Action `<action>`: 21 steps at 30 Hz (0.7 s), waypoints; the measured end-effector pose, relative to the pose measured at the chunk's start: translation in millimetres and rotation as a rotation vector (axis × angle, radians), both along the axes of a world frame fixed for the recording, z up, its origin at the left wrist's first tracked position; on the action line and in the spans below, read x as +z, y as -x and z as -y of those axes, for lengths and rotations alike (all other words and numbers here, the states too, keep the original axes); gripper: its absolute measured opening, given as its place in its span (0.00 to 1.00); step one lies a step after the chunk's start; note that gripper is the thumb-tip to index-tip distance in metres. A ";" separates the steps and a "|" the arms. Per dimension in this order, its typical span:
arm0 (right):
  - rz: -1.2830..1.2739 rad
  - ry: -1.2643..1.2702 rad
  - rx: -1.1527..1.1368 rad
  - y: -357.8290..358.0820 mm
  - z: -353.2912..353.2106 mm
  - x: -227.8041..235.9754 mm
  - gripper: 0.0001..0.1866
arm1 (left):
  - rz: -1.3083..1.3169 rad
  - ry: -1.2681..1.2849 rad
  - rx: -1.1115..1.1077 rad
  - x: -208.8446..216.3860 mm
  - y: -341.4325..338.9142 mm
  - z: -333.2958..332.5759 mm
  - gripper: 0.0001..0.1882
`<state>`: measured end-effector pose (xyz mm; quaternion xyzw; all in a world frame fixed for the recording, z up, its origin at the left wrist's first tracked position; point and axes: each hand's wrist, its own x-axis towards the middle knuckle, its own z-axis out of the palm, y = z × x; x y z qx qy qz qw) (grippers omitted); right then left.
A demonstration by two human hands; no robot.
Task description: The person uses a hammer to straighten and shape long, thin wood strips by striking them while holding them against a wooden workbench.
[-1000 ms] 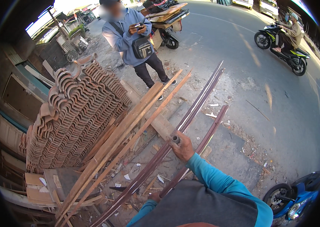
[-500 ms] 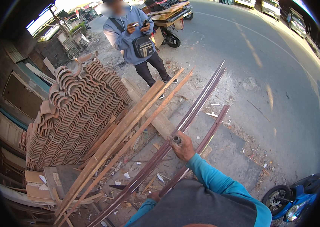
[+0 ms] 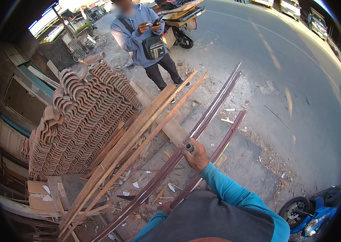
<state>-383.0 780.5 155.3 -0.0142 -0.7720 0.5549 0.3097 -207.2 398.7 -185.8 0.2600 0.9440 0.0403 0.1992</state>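
Observation:
My right hand (image 3: 198,156) is closed round a short rod or tool handle (image 3: 189,147) whose round, hollow-looking end points up; the rest of it is hidden by the fist. It is over the gap between a bundle of long, dark reddish-brown wood strips (image 3: 166,171) and a shorter dark strip (image 3: 223,145) to the right. My left hand (image 3: 165,207) is low down, against the near part of that shorter strip. Its fingers are mostly hidden by the strip and my dark clothing, so their grip is unclear.
Lighter planks (image 3: 138,125) lie to the left, across a crosswise board (image 3: 173,131). Behind them rises a stack of curved roof tiles (image 3: 86,121). A person (image 3: 140,36) in a blue hoodie stands ahead, holding a phone. A blue motorbike (image 3: 317,213) is at lower right, beside the road (image 3: 299,68).
Both my hands stay nearly in place, the right still closed on the rod. The view has shifted slightly. The person ahead has shifted their hands and phone a little.

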 end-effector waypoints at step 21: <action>0.055 0.104 -0.038 -12.1 -9.4 -9.0 0.10 | 0.238 -1.101 -0.035 499.6 217.3 -232.3 0.49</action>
